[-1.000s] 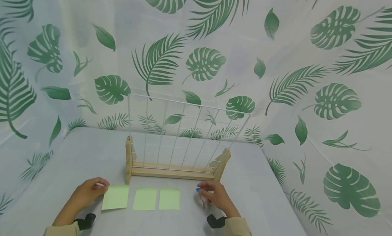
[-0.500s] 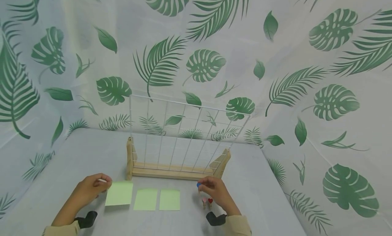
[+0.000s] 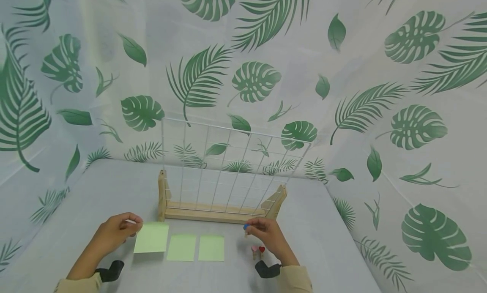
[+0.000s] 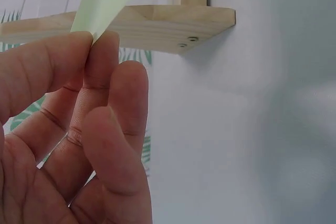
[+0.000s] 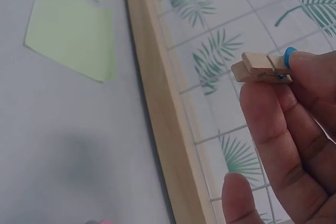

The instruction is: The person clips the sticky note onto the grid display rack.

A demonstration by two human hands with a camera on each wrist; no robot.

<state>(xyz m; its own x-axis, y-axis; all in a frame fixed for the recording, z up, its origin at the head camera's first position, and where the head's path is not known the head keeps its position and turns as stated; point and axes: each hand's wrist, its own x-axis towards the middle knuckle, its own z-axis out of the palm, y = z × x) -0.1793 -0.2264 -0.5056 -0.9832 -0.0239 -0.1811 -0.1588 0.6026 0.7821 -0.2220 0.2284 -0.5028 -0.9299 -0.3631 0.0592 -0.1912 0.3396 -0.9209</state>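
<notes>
My left hand [image 3: 116, 233] pinches a light green sticky note [image 3: 151, 238] by its upper left corner, and the note is raised over the table with a shadow under it. In the left wrist view thumb and forefinger meet on the note's corner [image 4: 105, 3]. My right hand [image 3: 267, 234] pinches a small wooden clothespin [image 5: 262, 67] with a blue piece on it. Two more green sticky notes [image 3: 181, 247] lie side by side between the hands. Just below the right hand, a clothespin with a pink heart [image 3: 254, 250] and one with a red heart [image 3: 261, 250] rest on the table.
A white wire grid [image 3: 228, 166] stands in a wooden base [image 3: 213, 216] right behind the notes, leaning back. The white table [image 3: 125, 191] reaches to leaf-printed sheets [image 3: 289, 81] at the back and sides.
My left hand has lifted its sticky note and shifted it right and towards the grid. My right hand has raised the blue clothespin away from the two heart clothespins, which now show.
</notes>
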